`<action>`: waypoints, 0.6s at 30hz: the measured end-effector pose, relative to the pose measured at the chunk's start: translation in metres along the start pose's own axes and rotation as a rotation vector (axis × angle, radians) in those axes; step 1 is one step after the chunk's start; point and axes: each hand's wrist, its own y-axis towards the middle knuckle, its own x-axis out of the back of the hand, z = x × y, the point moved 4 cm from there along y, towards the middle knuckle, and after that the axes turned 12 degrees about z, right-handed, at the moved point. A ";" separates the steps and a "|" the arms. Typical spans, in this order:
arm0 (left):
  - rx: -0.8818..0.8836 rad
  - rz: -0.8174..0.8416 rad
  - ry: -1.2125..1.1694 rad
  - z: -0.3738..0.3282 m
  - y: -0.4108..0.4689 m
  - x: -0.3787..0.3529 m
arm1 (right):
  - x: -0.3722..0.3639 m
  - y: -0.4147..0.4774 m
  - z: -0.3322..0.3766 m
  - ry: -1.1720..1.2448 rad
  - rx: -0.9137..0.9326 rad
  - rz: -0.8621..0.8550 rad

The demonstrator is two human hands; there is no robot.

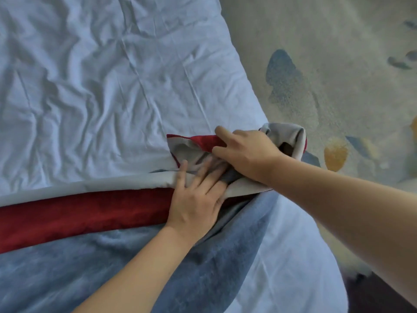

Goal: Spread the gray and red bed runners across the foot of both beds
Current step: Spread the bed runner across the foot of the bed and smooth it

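Red-and-gray bed runner [85, 211] lies flat across the bed [90, 86] from the left. Left hand [198, 199] pressed open on it; right hand [246, 152] grips the bunched end at the edge. That end still needs spreading; second bed unseen.

The bed runner [85, 213] lies across the white bed [101, 86] in front of me, a long band with a pale gray strip along its far edge, a deep red stripe next, then a broad gray-blue plush part nearest me. Toward the bed's right edge it is not flat: the end is bunched and folded back, gray lining and a wedge of red showing, with a rolled gray lump hanging just past the bed's edge.
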 end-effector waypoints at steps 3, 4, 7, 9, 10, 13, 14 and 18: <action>0.030 -0.040 -0.031 0.006 0.013 0.010 | 0.000 -0.029 -0.056 -0.241 -0.237 0.119; 0.050 -0.048 -0.042 0.009 0.017 0.012 | -0.001 -0.040 -0.082 -0.260 -0.405 0.175; 0.128 -0.061 -0.063 0.018 0.028 0.014 | 0.002 -0.077 -0.148 -0.150 -0.928 0.278; 0.193 -0.055 -0.087 0.018 0.032 0.012 | -0.001 -0.086 -0.154 -0.144 -1.017 0.317; 0.222 -0.050 -0.102 0.016 0.033 0.011 | -0.008 -0.083 -0.146 -0.124 -0.981 0.306; 0.265 -0.028 -0.138 0.003 0.028 0.007 | -0.024 -0.069 -0.091 0.272 -0.829 0.126; 0.269 -0.021 -0.145 0.000 0.025 0.005 | -0.026 -0.065 -0.067 0.398 -0.777 -0.003; 0.288 0.013 -0.104 0.002 0.014 -0.004 | -0.039 -0.068 0.026 0.468 -0.499 -0.259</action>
